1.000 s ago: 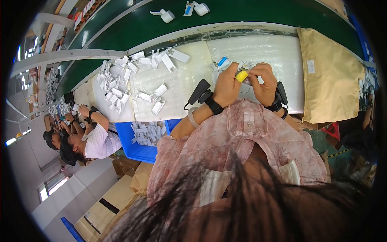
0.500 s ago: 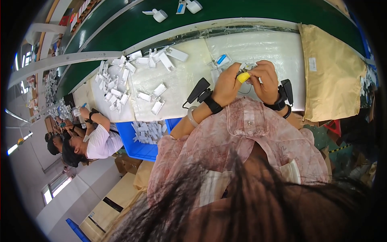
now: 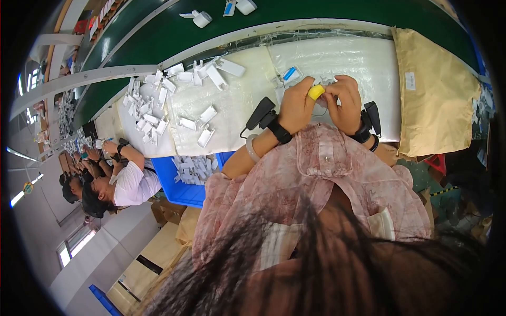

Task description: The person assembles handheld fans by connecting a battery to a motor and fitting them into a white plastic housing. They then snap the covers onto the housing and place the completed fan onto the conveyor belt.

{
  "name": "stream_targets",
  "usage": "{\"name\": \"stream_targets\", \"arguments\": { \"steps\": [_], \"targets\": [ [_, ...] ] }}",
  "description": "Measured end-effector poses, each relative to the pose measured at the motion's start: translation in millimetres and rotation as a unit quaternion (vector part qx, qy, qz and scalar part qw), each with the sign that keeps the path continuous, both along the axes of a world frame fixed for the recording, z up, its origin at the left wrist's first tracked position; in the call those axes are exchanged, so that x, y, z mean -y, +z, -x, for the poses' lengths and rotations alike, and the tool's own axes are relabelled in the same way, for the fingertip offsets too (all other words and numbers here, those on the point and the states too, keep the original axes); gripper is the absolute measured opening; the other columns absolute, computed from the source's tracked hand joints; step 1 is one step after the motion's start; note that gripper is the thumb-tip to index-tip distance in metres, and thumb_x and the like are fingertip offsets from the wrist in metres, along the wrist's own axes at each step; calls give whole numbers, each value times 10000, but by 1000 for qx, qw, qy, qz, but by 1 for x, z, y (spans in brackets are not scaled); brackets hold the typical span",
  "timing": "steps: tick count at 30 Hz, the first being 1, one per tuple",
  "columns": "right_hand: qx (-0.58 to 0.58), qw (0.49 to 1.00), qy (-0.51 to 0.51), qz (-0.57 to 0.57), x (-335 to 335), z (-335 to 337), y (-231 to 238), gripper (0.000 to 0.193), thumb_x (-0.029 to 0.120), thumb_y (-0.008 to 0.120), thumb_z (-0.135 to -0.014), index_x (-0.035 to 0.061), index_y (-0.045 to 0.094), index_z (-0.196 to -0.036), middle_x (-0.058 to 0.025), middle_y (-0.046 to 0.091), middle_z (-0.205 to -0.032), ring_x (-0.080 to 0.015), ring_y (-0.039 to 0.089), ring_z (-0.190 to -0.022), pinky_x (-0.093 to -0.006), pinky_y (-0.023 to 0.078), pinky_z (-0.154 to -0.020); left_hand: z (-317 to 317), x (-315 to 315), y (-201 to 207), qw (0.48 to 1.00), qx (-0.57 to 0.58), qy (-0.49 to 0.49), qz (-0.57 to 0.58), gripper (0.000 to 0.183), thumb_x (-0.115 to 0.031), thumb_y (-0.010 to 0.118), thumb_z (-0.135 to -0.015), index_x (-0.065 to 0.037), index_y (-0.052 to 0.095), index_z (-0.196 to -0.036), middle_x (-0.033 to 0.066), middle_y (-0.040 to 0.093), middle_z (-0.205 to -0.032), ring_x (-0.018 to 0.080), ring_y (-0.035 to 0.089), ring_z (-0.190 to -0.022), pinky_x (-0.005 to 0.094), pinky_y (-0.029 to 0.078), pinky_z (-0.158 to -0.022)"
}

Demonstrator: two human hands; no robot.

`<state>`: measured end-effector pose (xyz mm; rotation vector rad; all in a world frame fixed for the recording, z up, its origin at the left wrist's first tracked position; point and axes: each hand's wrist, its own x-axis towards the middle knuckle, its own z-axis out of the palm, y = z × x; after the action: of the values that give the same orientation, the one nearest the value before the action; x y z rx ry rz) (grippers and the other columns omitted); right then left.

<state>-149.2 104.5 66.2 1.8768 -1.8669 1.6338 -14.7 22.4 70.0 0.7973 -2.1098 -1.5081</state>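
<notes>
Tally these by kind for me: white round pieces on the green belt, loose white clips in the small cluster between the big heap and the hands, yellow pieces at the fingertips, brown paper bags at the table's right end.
White round pieces: 2
Loose white clips: 3
Yellow piece: 1
Brown paper bag: 1
Total: 7

Factory workshop: green conveyor [image 3: 316, 11], white parts [image 3: 151, 119] (apparently 2 co-workers [image 3: 132, 184]).

My left hand [image 3: 295, 109] and right hand [image 3: 345, 108] meet at a yellow piece [image 3: 316, 92] over the table [image 3: 245, 105], white parts [image 3: 151, 119] lying leftward.
</notes>
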Motion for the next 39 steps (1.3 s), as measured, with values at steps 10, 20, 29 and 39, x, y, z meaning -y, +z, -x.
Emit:
{"name": "stream_targets", "arguments": {
  "steps": [10,20,29,39],
  "targets": [
    [126,963,-61,-232,-5,64,-76,73,-4,647,-818,2,647,-891,-86,624,-835,-182,611,-671,-279,490,-623,-67,75,-97,992,102,66,43,323,-17,464,-852,-6,560,-1161,161,601,-1089,280,603,-971,342,470,-871],
    [107,957,-81,-258,3,56,-101,97,39,666,-780,53,637,-872,-90,619,-840,-266,605,-763,-355,473,-675,-72,52,-136,975,185,123,9,346,-88,614,-814,-18,553,-1147,192,590,-1059,330,602,-901,393,488,-789],
    [55,966,41,-249,29,-4,-92,185,154,654,-814,68,618,-973,-103,632,-884,-294,600,-810,-396,446,-700,-42,65,-134,935,334,102,52,504,-142,706,-751,-52,509,-1207,203,597,-1064,379,598,-943,451,493,-794],
    [347,837,187,-379,54,-24,-125,219,219,598,-911,2,628,-895,-49,636,-767,-118,591,-721,-264,461,-675,-46,44,-132,986,141,84,41,461,-11,616,-769,-36,486,-1210,160,642,-984,299,631,-890,372,505,-764]
  ]
}}
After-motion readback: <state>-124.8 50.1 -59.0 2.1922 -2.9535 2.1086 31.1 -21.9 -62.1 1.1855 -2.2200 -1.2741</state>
